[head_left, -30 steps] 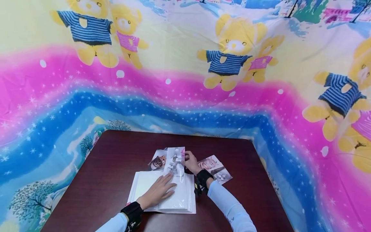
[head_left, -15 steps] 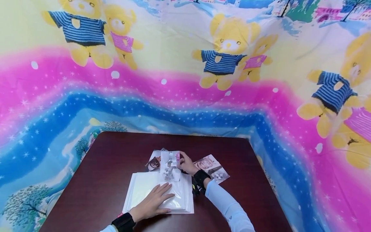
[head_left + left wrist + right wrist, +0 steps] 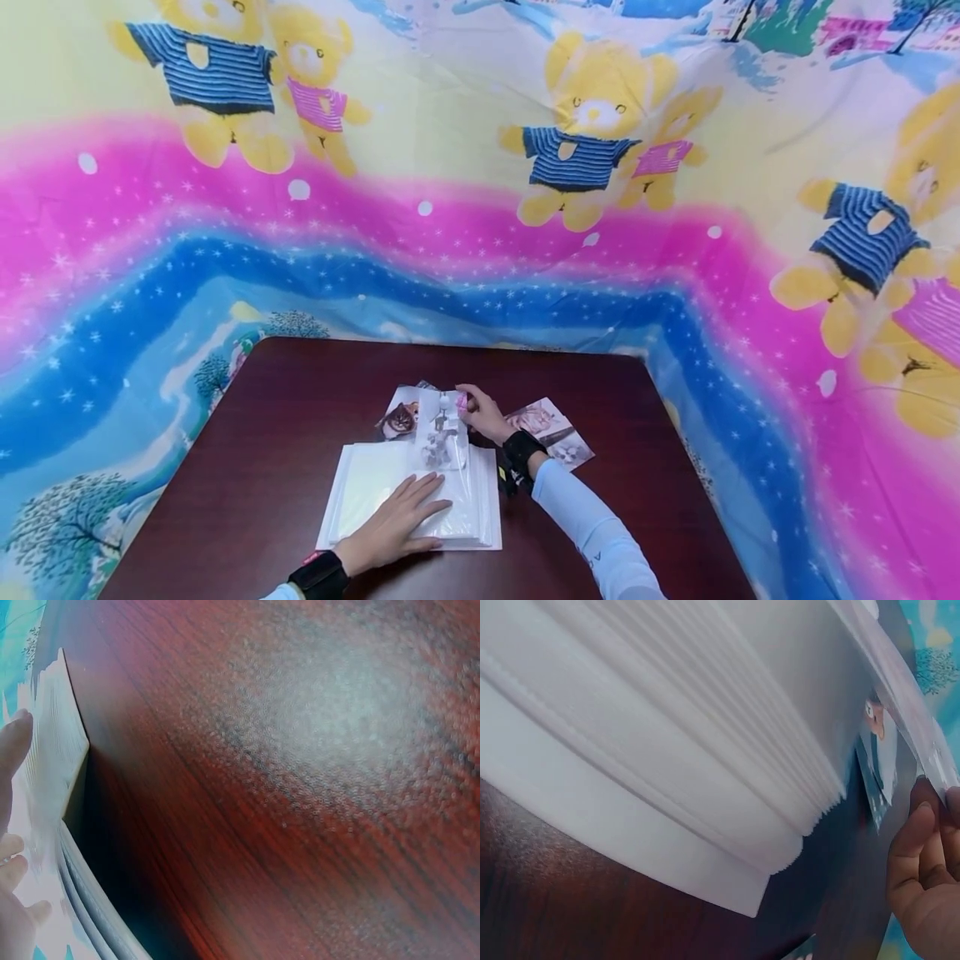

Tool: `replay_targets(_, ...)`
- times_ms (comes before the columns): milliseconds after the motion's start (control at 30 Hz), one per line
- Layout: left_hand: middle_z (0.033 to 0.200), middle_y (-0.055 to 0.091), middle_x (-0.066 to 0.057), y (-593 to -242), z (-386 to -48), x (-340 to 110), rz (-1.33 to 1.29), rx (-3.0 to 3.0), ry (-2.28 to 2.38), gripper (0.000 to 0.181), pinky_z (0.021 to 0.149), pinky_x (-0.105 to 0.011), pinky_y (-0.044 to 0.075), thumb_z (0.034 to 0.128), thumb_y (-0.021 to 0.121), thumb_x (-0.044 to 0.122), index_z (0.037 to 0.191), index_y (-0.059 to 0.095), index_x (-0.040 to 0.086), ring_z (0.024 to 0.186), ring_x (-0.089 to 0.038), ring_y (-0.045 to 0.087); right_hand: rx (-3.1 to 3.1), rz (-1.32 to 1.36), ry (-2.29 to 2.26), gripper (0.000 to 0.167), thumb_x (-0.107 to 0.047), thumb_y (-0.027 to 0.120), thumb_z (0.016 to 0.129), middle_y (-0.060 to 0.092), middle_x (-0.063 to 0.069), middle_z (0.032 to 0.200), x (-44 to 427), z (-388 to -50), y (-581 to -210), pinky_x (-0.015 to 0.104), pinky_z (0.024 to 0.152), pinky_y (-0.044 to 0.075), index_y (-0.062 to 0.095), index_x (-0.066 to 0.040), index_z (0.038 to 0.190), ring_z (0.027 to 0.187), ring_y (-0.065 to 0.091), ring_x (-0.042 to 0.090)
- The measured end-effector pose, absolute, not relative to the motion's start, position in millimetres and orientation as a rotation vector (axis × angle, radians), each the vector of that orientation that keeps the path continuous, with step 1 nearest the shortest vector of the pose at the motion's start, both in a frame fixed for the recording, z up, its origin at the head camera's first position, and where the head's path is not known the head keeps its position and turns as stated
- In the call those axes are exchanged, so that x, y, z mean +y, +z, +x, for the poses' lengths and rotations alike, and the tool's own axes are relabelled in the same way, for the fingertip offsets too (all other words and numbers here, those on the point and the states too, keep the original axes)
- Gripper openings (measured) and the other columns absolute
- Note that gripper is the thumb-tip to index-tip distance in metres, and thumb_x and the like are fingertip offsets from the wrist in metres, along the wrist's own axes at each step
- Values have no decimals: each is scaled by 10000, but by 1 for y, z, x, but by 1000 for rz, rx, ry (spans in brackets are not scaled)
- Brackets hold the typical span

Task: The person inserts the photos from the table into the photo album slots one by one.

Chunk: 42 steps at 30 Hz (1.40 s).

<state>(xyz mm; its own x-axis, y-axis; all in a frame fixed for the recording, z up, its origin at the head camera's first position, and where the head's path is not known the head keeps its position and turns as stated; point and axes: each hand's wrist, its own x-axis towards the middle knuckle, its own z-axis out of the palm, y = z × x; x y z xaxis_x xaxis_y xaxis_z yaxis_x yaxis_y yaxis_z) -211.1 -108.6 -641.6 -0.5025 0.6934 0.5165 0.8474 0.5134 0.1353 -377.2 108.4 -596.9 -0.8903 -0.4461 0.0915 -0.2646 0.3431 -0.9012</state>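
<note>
Two hands, one print, at the far edge of an album

Closest to me, the left hand (image 3: 393, 517) is spread flat on the page of a white photo album (image 3: 367, 479), its fingers loose and straight, gripping nothing, just pressing down on the sheet. From the left wrist I see only a few of its fingers over the pale page edges.

Straight ahead of those fingertips, a shade to the right, is the held print (image 3: 437, 433). This is the relation that counts: its long side runs away from the person, roughly in line with the album's sides, with the near end over the far part of the page and the rest reaching past the album's edge. The left fingertips stop just short of that near end. Whether it sits inside a clear sleeve or merely on top, I can't fairly tell through the glare.

The right hand (image 3: 487, 417) is the one in contact, thumb and fingers pinching the print's right edge near its far end, where the sheet bows up clear of the counter (image 3: 247, 442).

Beyond the album, an animal print (image 3: 398, 420) lies partly behind the held one; off to the right, another print (image 3: 551, 429) lies askew. Furthest back hangs a teddy-bear cloth (image 3: 450, 250).
</note>
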Motion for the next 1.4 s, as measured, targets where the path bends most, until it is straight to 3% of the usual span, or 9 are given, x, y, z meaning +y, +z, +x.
replay_targets(133,1396,510,-250,-642,-213,-108,-1269,-2350,-529,576,999,-603,407,812,776,427,1267,640,100,1287,-408,484,2390,-623,-1576,491,130,536,927,409,67,781,112,-375,-601,597,612,483,477,23,1402,607,474,334)
replay_targets(300,1390,522,-236,-644,-214,-106,-1249,-2357,-494,585,976,-641,407,803,777,454,1267,643,123,1290,-388,488,2295,-587,-1584,466,110,535,948,475,87,757,115,-371,-604,582,627,488,470,36,1403,753,488,574)
replay_targets(500,1396,521,-231,-645,-214,-105,-1229,-2377,-469,599,951,-670,406,806,770,475,1279,640,131,1299,-390,481,2278,-558,-1512,465,72,563,952,532,81,781,117,-368,-603,419,590,519,467,27,1405,780,558,504)
replay_targets(733,1429,493,-222,-647,-214,-107,-1230,-2420,-490,602,982,-659,388,820,758,481,1300,621,144,1322,-381,458,2233,-537,-1492,445,40,577,958,531,93,790,118,-362,-594,587,665,531,469,44,1389,810,537,568)
replay_targets(900,1434,486,-227,-645,-213,-106,-1229,-2439,-533,604,981,-676,377,829,758,460,1311,616,126,1320,-389,456,2176,-532,-1455,524,-24,628,954,611,106,785,120,-364,-601,464,634,546,417,30,1431,692,595,321)
replay_targets(1033,1442,479,-222,-644,-213,-105,-1227,-2465,-569,601,994,-681,358,838,756,445,1320,609,117,1330,-389,442,2094,-533,-1452,599,9,661,923,627,99,728,122,-361,-599,447,624,557,376,39,1449,649,593,162)
replay_targets(1167,1437,481,-225,-643,-213,-105,-1229,-2459,-577,594,994,-684,353,838,756,440,1311,614,111,1325,-394,445,2067,-518,-1457,587,48,666,905,590,75,682,124,-358,-598,482,625,564,408,39,1433,632,598,230)
replay_targets(1300,1429,486,-234,-645,-212,-105,-1226,-2432,-578,587,980,-690,364,825,770,432,1292,624,108,1312,-403,458,2068,-513,-1474,527,73,653,904,609,212,725,125,-357,-599,550,654,553,462,48,1394,676,600,383)
replay_targets(1400,1434,480,-236,-645,-212,-104,-1219,-2428,-598,577,978,-695,364,820,778,423,1283,626,115,1313,-406,458,2069,-511,-1485,474,77,651,902,621,300,803,125,-356,-599,584,676,544,510,52,1355,709,614,409)
